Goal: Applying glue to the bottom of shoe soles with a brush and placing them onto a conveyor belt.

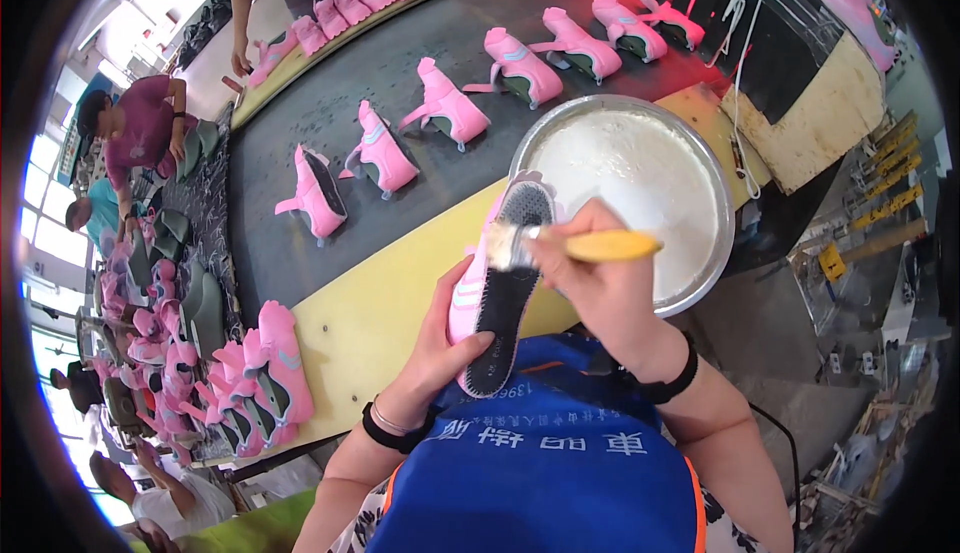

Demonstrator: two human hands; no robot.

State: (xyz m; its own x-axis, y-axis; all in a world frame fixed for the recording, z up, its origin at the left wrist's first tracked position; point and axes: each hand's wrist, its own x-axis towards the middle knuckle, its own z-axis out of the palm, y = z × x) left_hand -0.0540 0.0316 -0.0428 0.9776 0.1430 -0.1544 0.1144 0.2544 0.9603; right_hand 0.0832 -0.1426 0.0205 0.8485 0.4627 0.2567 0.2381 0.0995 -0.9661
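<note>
My left hand [440,338] is closed around a pink shoe upper [506,318], its dark bottom turned up toward me and the thumb pressing near the heel end. In my right hand [605,278] is a paintbrush [615,246] with a yellow handle. Its pale bristles lie against the dark bottom of the upper, around the middle of its length. Just beyond the right hand stands a round metal basin [728,223] of white liquid, partly covered by the hand and the upper.
Several pink shoe uppers [440,108] stand spaced along a dark belt [290,83] with a yellow border [350,338]. More uppers [270,383] are piled at the left. Red light falls on the belt's far right end. A person [150,128] works at the left; another stands across the belt.
</note>
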